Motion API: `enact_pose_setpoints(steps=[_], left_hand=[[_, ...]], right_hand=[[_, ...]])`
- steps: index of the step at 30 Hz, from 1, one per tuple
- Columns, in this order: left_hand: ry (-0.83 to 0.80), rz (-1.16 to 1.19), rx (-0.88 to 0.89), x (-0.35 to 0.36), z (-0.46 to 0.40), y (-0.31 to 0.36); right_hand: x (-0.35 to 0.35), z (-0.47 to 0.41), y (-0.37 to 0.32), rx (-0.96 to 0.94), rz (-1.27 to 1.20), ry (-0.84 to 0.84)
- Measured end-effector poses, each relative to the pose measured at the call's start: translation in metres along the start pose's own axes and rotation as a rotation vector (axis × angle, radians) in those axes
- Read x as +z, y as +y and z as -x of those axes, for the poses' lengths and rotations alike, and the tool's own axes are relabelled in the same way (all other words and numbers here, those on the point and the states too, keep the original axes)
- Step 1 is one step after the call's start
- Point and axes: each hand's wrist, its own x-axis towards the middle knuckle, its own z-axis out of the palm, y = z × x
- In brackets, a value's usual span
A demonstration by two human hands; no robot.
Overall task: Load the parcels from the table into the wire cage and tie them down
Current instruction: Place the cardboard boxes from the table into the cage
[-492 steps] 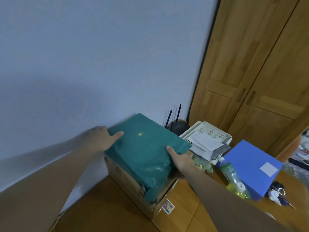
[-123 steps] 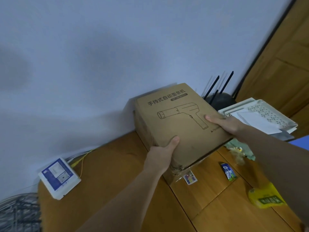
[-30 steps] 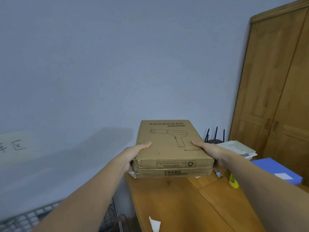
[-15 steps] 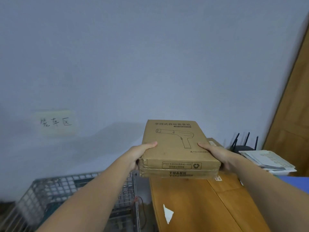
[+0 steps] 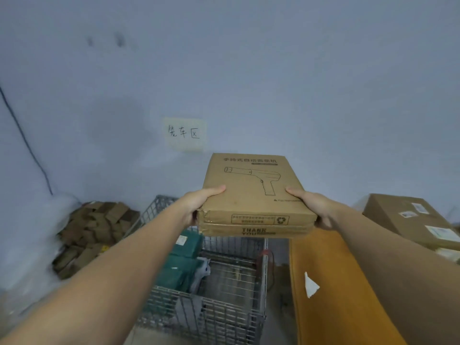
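left hand [image 5: 199, 205]: grip on cardboard box [image 5: 254, 195] left edge
right hand [image 5: 316, 207]: grip on right edge
box: held above wire cage [image 5: 224, 307]
cage: green parcels [image 5: 184, 260] inside
tabletop [image 5: 331, 282]: right of cage, brown carton [image 5: 408, 217] on it

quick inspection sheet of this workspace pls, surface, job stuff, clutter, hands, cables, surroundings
surface: wooden table at right, white paper scrap on it
job's things: two stacked cardboard boxes held above the wire cage; green parcels inside the cage; taped cardboard box on the table
clutter: heap of cardboard pieces on the floor at left
grip: left hand and right hand hold the stack by its sides
cables: dark cable down the wall at left
surroundings: pale wall, handwritten paper sign
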Motion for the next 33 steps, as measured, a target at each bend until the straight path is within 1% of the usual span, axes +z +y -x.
enact_pose_setpoints(steps=[7,11,15,19,24,33], left_hand=[[0.094,0.043,-0.022,-0.119,0.002,-0.01],[0.125,0.026,-0.036,-0.174,-0.007,-0.015],[0.167,0.038,-0.035,-0.207,-0.021,-0.016],[0.193,0.076,-0.044,-0.224,-0.044,-0.019],[0.223,0.1,-0.065,-0.232,-0.088,-0.018],[0.264,0.128,-0.095,-0.253,-0.173,-0.008]], right_hand=[[0.116,-0.05,-0.025,-0.007,0.004,-0.121],[0.171,-0.074,-0.034,-0.012,-0.009,-0.126],[0.209,-0.1,-0.036,0.002,-0.012,-0.11],[0.228,-0.128,-0.035,0.003,0.001,-0.087],[0.235,-0.176,-0.036,0.023,0.017,-0.059],[0.249,-0.273,-0.062,0.057,0.037,-0.082]])
